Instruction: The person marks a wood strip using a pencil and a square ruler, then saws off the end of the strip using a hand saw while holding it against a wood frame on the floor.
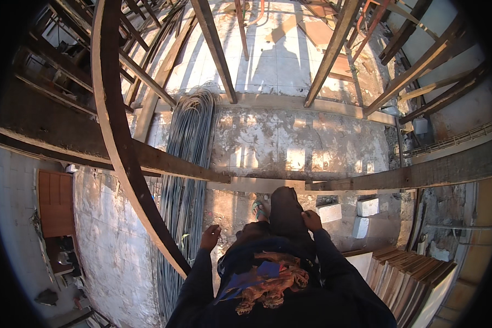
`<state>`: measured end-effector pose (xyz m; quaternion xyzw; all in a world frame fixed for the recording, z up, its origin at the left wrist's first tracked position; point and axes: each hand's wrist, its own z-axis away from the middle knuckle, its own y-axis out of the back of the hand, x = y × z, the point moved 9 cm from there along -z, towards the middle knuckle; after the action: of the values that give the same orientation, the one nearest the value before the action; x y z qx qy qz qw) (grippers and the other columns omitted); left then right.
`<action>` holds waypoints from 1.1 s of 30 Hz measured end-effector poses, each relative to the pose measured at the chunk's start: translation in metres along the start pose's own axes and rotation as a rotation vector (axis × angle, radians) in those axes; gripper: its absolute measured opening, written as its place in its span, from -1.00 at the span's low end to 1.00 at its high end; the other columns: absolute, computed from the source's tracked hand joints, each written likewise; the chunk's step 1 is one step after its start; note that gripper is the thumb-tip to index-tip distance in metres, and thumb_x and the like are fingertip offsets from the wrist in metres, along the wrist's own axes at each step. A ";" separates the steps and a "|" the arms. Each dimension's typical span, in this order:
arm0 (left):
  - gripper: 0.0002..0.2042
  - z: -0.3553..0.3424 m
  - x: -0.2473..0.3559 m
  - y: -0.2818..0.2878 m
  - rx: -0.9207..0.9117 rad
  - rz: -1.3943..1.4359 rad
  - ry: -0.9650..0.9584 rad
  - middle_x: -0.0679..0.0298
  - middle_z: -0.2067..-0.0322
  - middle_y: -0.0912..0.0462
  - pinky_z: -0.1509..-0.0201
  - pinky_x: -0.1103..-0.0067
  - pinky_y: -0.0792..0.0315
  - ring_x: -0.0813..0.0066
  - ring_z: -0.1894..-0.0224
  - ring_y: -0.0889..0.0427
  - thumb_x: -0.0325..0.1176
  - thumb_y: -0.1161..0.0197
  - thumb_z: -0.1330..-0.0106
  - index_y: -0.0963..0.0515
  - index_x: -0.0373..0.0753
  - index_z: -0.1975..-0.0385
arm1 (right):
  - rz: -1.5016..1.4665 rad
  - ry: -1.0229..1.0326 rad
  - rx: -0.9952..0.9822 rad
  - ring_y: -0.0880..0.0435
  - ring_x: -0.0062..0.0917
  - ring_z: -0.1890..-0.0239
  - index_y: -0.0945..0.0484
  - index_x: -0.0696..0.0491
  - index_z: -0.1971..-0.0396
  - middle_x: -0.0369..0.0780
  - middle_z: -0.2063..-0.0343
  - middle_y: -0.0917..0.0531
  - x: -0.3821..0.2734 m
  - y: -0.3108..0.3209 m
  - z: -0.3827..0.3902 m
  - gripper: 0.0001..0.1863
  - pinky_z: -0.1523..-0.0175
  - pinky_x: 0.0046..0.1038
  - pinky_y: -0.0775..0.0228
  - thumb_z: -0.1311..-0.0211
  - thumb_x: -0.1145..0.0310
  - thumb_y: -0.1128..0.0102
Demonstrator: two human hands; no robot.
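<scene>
Both hands empty, hanging free at the sides w/ nothing to carry. Left hand [210,237] loosely curled, nearest the long rebar bundle [188,180], laid flat on the floor since it's too long to stand. Right hand [311,220] curled against the thigh, near 3 white blocks [347,213]. Stacked boards [407,279] lean at right.

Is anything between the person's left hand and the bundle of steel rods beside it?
Nothing visible. The left hand hangs empty in open air just right of the steel rod bundle; the curved wooden beam passes left of the hand, across the rods.
</scene>
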<state>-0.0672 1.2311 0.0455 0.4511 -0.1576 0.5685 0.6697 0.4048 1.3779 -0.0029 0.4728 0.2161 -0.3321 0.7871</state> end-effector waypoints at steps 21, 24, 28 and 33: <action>-0.65 -0.250 0.218 -0.048 0.140 -0.003 0.102 0.06 0.11 -0.66 -0.03 0.49 -0.48 0.27 0.06 -0.65 -0.16 -0.12 -0.34 -0.59 -0.32 0.08 | 0.233 0.105 -0.249 -0.65 -0.15 0.10 -0.50 0.10 0.04 -0.04 0.16 -0.67 -0.212 0.153 -0.469 -0.57 -0.03 -0.23 -0.45 -0.17 0.15 -0.22; -0.65 -0.312 0.276 -0.049 0.230 0.026 0.036 0.07 0.12 -0.66 0.00 0.46 -0.51 0.29 0.06 -0.65 -0.19 -0.17 -0.33 -0.58 -0.32 0.05 | 0.287 0.439 0.030 -0.65 -0.20 0.10 -0.50 0.09 0.05 -0.02 0.15 -0.65 -0.307 0.255 -0.550 -0.62 -0.01 -0.26 -0.47 -0.14 0.28 -0.26; -0.68 -0.346 0.426 -0.020 0.251 0.116 -0.035 0.09 0.12 -0.66 0.05 0.44 -0.51 0.29 0.08 -0.65 -0.24 -0.19 -0.33 -0.56 -0.33 0.04 | 0.289 0.592 0.212 -0.59 -0.17 -0.01 -0.52 0.15 0.01 -0.02 0.05 -0.60 -0.395 0.351 -0.615 -0.59 -0.13 -0.27 -0.40 -0.13 0.33 -0.26; -0.64 -0.366 0.582 0.084 0.518 0.156 -0.304 0.14 0.08 -0.61 -0.06 0.48 -0.42 0.39 0.07 -0.58 -0.20 -0.14 -0.40 -0.49 -0.35 -0.02 | -0.425 0.203 0.106 -0.42 -0.24 -0.18 -0.06 0.05 -0.35 0.12 -0.22 -0.31 -0.379 0.375 -0.675 -0.28 -0.21 -0.25 -0.30 -0.28 0.29 -0.19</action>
<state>-0.0770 1.8740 0.3034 0.6733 -0.1398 0.5655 0.4553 0.3992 2.2226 0.1602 0.4883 0.3710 -0.4520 0.6477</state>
